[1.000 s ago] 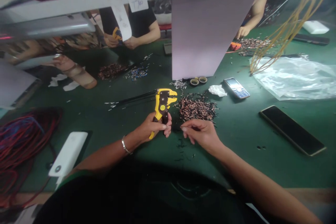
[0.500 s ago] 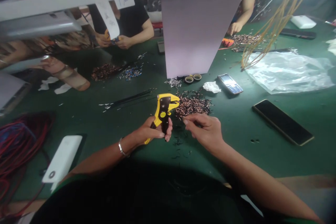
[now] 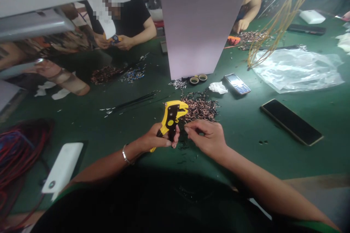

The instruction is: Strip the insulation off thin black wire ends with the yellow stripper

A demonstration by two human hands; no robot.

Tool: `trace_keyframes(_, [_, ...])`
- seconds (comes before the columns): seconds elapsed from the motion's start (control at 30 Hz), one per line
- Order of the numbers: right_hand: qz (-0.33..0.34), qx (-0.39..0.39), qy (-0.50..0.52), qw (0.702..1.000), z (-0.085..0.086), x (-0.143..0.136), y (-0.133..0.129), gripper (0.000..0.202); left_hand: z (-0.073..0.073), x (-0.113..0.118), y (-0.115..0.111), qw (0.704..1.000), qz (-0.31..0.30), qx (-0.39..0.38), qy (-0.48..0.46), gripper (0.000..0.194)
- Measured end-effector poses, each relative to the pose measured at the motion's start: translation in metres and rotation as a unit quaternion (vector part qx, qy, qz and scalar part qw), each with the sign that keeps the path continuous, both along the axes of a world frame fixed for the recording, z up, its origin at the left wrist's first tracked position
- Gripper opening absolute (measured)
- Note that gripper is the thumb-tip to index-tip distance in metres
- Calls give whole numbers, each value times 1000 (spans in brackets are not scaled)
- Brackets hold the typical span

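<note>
While the left hand held a yellow-and-black wire stripper clenched by its handles, the right hand hovered at the near edge of a heap of short copper-tipped wire pieces on the green table. The stripper was just left of the heap, tilted, with its head uppermost and its parted jaws facing the heap; whether the tip touched any pieces could not be told. The thumb and forefinger of the right hand were drawn together in a pinch, but it could not be made out whether a wire was between them. A silver bracelet circled the left wrist.

On the near side of the heap lay scattered black scraps. To its left was a bundle of thin black wires with pale ends. Just beyond the heap were a small pile of silvery pieces, two small rings side by side, and a crumpled white tissue. A keypad phone lay beyond the heap and to its right, and a dark-screened smartphone rested farther right. Well left of the heap, towards the wearer, were a white oblong device and a coil of red and blue wire. Well beyond the heap, to its left, a co-worker's hands held a yellow-and-blue tool.
</note>
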State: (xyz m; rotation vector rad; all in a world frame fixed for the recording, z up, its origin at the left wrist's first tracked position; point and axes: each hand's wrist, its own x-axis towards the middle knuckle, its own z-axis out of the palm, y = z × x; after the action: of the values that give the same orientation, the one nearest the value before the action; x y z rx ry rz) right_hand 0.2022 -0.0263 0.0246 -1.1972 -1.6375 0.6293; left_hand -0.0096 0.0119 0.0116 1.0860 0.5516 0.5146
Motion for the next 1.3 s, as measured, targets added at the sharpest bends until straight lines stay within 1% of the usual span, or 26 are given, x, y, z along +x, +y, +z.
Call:
trace_keyframes(0.1, [7,10,-3,1000,-2,-1,0,19,0,0,-1,1000,2,12,7,34])
trace_keyframes(0.27, [14,-6,-6,1000,-2,-3,-1,21,-4,0,0,998,12,62,27,27])
trace_keyframes(0.4, [15,-1,-2,1000,-2,-3,0,22,-7,0,0,995,3,88,38,23])
trace_keyframes(0.5, [19,1,-3,1000,-2,-3,0,22,-6,0,-2,994,5,104,40,23])
trace_keyframes(0.7, [23,-18,-5,1000,-2,-4,-2,21,-2,2,-3,991,27,117,56,25])
trace_keyframes(0.83, [27,-25,-1,999,-2,-4,-2,21,-2,1,-5,987,45,122,96,25])
trace_keyframes(1.0, [28,-15,8,999,-4,-4,-2,21,-6,0,-9,981,74,106,143,26])
trace_keyframes(1.13, [25,-19,14,999,-6,-6,-1,19,-10,0,-8,980,92,98,149,25])
trace_keyframes(1.2, [21,-25,15,999,-6,-6,-1,19,-11,0,-6,986,77,77,123,22])
trace_keyframes(1.3, [1,-32,32,999,-3,-5,0,17,-12,0,-3,998,34,16,41,21])
